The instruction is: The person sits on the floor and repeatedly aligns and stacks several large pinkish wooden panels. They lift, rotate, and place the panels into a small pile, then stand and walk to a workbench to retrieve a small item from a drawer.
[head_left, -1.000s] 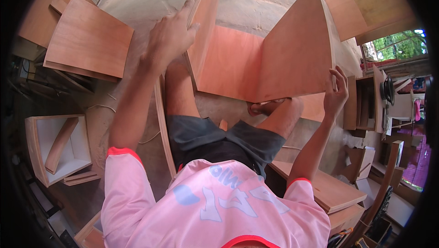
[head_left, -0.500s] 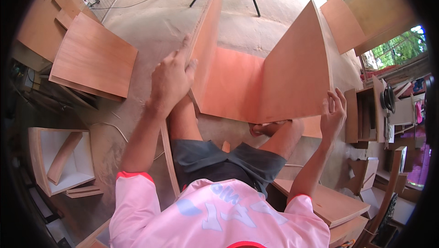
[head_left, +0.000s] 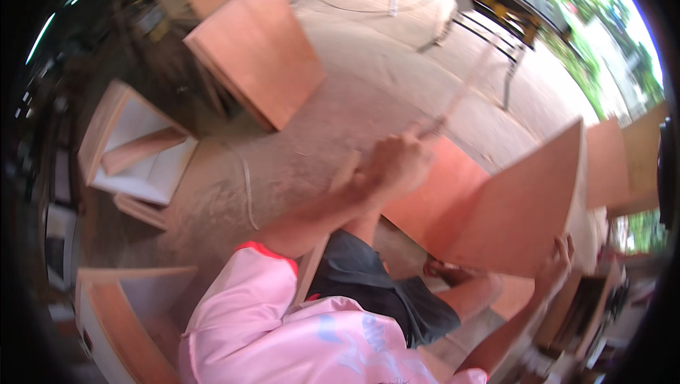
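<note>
Between my knees stands a U-shaped wooden assembly, with a reddish middle panel (head_left: 440, 196) and an upright right panel (head_left: 528, 203). The left panel (head_left: 466, 90) shows only as a thin, blurred edge rising past my knuckles. My left hand (head_left: 400, 163) is closed around that left panel near its lower part; motion smears the fingers. At the near outer corner of the right panel, my right hand (head_left: 557, 265) grips the edge with bent fingers. My left forearm hides part of the assembly's near left side.
Plywood panels (head_left: 265, 51) lean at the upper left. A white-lined open box (head_left: 152, 147) holding a wooden strip stands at the left, with another box (head_left: 131, 327) nearer me. A machine on a black stand (head_left: 503, 58) is at the far side. More cabinets (head_left: 581, 310) stand at the right.
My view has swung left, so everything sits farther right and lower in it. The left panel, broad before, now appears nearly edge-on. Both hands stay at the panels.
</note>
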The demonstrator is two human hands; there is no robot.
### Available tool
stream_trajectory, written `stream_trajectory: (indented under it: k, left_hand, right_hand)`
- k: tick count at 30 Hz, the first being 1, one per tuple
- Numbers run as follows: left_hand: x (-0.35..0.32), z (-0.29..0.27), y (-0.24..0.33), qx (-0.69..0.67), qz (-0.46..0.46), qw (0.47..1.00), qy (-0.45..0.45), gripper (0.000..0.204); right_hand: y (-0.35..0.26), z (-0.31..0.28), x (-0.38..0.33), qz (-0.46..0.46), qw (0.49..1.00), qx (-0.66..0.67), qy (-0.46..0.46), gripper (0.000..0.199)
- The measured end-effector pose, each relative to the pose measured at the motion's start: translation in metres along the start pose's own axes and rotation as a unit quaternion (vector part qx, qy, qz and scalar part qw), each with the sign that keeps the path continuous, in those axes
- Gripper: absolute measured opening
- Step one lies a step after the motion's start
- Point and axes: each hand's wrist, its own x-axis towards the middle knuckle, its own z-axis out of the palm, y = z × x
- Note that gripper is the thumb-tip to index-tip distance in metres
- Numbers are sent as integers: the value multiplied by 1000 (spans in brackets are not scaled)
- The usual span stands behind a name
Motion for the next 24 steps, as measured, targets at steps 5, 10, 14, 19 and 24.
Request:
stream_trajectory:
  k: [5,10,14,19,24]
  left_hand:
    - [-9,16,-7,54,3,998,-36,62]
    - [-20,17,-13,-7,35,998,49,64]
    - [-25,14,-12,12,28,999,34,64]
    - [-23,17,-14,-21,27,999,30,66]
    - [-24,15,-16,48,94,993,52,66]
  right_hand:
    - [53,33,13,-148,942,301,20,34]
    - [86,41,15,-203,969,134,52,63]
    - [107,58,32,-208,978,22,5,59]
    - [139,73,49,-255,953,-152,-66,58]
    - [123,91,33,-155,987,51,7,54]
